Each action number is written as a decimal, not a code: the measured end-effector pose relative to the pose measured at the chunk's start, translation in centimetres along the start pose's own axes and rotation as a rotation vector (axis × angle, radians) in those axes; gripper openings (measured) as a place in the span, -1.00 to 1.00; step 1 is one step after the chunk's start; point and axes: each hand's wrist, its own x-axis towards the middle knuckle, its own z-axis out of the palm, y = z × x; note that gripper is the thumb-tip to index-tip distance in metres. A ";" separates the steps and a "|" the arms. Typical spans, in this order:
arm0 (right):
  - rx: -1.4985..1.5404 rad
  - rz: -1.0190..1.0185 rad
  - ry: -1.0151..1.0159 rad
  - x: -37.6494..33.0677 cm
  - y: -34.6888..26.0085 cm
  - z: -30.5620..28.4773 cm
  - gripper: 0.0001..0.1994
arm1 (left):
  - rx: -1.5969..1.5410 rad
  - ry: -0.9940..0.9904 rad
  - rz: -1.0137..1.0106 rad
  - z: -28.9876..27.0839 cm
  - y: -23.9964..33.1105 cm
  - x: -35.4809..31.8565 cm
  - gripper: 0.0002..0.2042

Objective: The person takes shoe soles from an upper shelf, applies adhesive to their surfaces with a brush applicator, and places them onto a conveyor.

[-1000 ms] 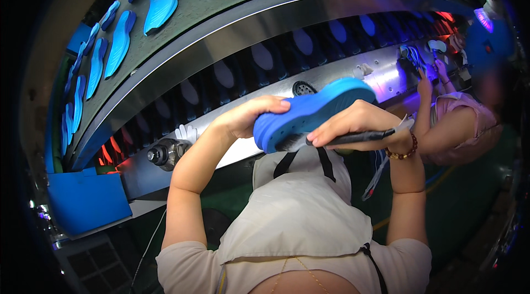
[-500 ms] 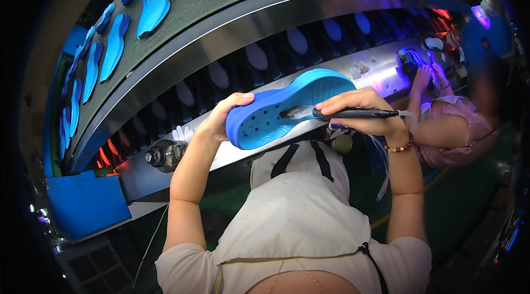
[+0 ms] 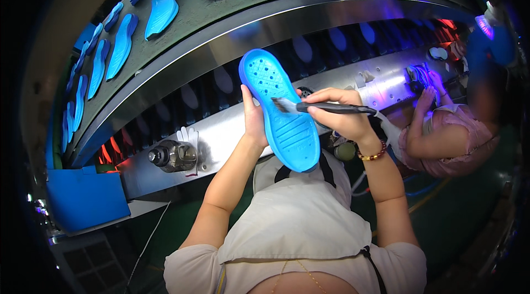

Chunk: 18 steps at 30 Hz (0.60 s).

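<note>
Your left hand (image 3: 255,122) clasps a blue sole (image 3: 295,137). At its three o'clock, your right hand (image 3: 349,119) pinches a brush (image 3: 303,107).

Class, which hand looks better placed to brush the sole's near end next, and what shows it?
Probably the right hand: it grips the brush, whose bristles are over the sole's middle. The left hand is busy holding the sole.
</note>
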 end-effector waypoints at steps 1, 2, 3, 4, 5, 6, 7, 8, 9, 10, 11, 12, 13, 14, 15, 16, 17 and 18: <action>-0.077 -0.071 -0.036 -0.1 -0.4 0.5 -0.83 | 0.066 -0.012 0.040 -0.5 -0.2 0.3 -0.12; -0.225 -0.251 -0.012 -0.5 -0.2 1.3 -0.85 | 0.065 -0.008 0.042 -0.4 -0.3 0.2 -0.12; -0.349 -0.368 -0.071 -0.8 -0.7 1.5 -0.88 | 0.064 0.023 0.076 -0.3 -0.2 0.2 -0.12; -0.472 -0.486 -0.132 -1.2 -1.7 1.7 -0.90 | 0.063 0.053 0.113 -0.3 0.2 0.1 -0.11; -0.474 -0.450 -0.263 -2.2 -2.6 1.8 -0.86 | 0.035 0.114 0.116 -0.8 0.6 0.0 -0.13; -0.418 -0.380 -0.395 -2.8 -2.8 1.7 -0.85 | 0.035 0.121 0.122 -1.2 0.8 -0.2 -0.13; -0.376 -0.358 -0.476 -2.8 -3.6 1.1 -0.85 | 0.045 0.081 0.134 -1.2 0.8 -0.7 -0.13; -0.334 -0.335 -0.556 -2.6 -4.0 0.6 -0.85 | 0.056 0.041 0.145 -1.1 0.9 -1.0 -0.13; -0.210 -0.260 -0.504 -2.3 -3.9 0.0 -0.85 | 0.059 0.031 0.136 -0.1 0.6 -1.2 -0.14; -0.084 -0.188 -0.454 -1.6 -3.6 -0.4 -0.85 | 0.058 0.033 0.135 0.6 0.3 -1.3 -0.14; -0.067 -0.198 -0.225 -1.1 -3.3 -0.2 -0.86 | 0.051 0.000 0.150 1.3 -0.1 -1.3 -0.15; -0.148 -0.180 -0.068 -0.5 -3.2 -0.1 -0.85 | 0.047 -0.040 0.166 2.0 -0.2 -1.0 -0.15; -0.137 -0.252 -0.104 -0.5 -2.9 0.2 -0.85 | 0.007 -0.059 0.172 2.6 -0.3 -0.9 -0.15; -0.126 -0.323 -0.139 -0.7 -2.7 0.5 -0.84 | 0.009 -0.064 0.171 3.1 -0.1 -0.7 -0.15; -0.183 -0.355 -0.215 -1.0 -3.6 0.6 -0.83 | 0.009 -0.099 0.209 3.0 0.3 -0.7 -0.16; -0.104 -0.353 -0.353 -1.5 -4.0 0.5 -0.83 | 0.007 -0.135 0.241 3.0 0.6 -0.9 -0.16; -0.081 -0.334 -0.405 -1.7 -4.2 0.1 -0.83 | -0.019 -0.145 0.246 3.2 1.0 -1.0 -0.17; -0.057 -0.312 -0.459 -2.1 -4.4 -0.4 -0.83 | -0.021 -0.141 0.246 3.4 1.3 -1.3 -0.17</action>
